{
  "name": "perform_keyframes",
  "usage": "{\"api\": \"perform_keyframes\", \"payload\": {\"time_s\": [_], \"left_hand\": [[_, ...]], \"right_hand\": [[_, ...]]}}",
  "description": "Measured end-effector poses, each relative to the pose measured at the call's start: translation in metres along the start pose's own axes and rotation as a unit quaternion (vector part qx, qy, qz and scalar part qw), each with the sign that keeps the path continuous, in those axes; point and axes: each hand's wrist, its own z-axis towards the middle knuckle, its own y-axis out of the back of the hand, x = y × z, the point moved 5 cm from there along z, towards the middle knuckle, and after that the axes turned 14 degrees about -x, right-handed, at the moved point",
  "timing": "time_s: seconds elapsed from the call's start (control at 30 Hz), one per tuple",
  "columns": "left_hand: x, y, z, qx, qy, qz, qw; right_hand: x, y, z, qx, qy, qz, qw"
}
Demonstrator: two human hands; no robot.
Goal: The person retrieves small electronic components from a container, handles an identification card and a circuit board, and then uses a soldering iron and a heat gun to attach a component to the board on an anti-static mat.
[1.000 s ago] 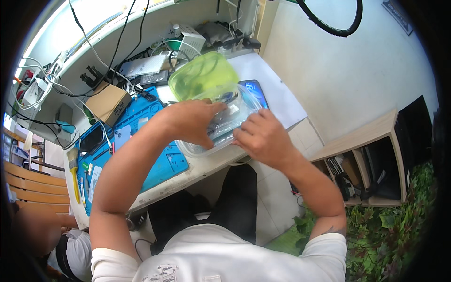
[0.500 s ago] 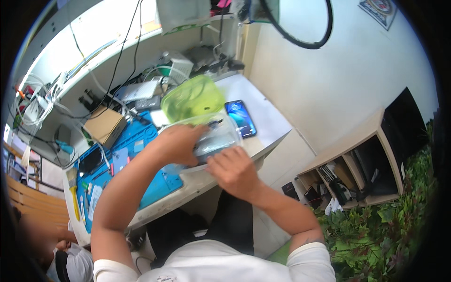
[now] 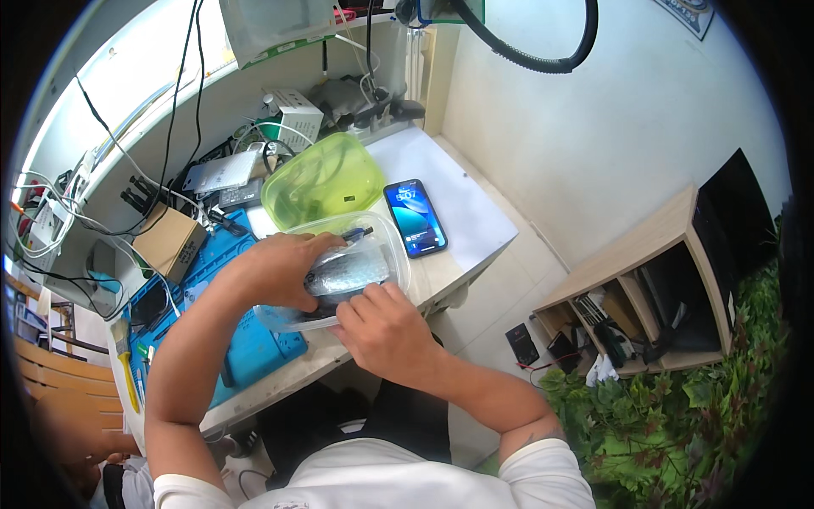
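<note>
In front of me on the bench stands a clear plastic container (image 3: 402,254), tilted a little. Inside it lies a packet in clear bubble wrap (image 3: 352,271), with dark items beneath and beside it. My left hand (image 3: 284,265) reaches over the container's left side, thumb and fingers curled round the packet's left end. At the near rim my right hand (image 3: 381,329) is closed, its fingers bent over the container wall; its fingertips touch or nearly touch the packet. A translucent yellow-green lid (image 3: 326,180) rests just behind the container. To its right lies a phone (image 3: 415,218) with a lit screen.
A blue work mat (image 3: 259,339) covers the bench on the left, with a cardboard box (image 3: 170,243) behind it. Tangled cables and a white box (image 3: 292,117) crowd the back. A yellow-handled brush (image 3: 127,373) lies at the left edge. Another person (image 3: 93,441) sits lower left.
My view has shifted, so the bench things appear a little further left. Both hands stay at the container, the right fingers now further over its near rim. The packet shows more clearly.
</note>
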Motion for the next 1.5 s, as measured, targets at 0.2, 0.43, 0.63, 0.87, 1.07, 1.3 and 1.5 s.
{"api": "perform_keyframes", "payload": {"time_s": [0.2,0.43,0.63,0.87,1.07,1.3,1.5], "left_hand": [[0.007,0.001,0.005,-0.028,-0.041,-0.014,0.999],[0.017,0.001,0.003,-0.025,-0.018,-0.076,0.997],[0.015,-0.002,-0.001,-0.063,0.010,-0.029,0.998],[0.028,-0.001,0.001,-0.072,0.022,-0.037,0.997],[0.033,-0.003,0.006,-0.055,0.024,-0.050,0.997],[0.025,0.001,0.002,-0.004,0.049,-0.054,0.997],[0.028,-0.016,0.003,-0.039,0.017,-0.025,0.999]], "right_hand": [[0.003,0.004,0.011,0.119,-0.012,-0.038,0.992],[-0.013,-0.003,0.018,0.203,-0.037,-0.002,0.979],[-0.033,0.016,0.029,0.211,-0.051,0.138,0.966],[-0.047,0.025,0.045,0.245,-0.102,0.156,0.951],[-0.042,-0.004,0.052,0.375,-0.068,0.099,0.919],[-0.036,-0.013,0.040,0.311,0.021,0.060,0.948],[-0.037,-0.014,0.039,0.328,-0.007,0.078,0.941]]}}
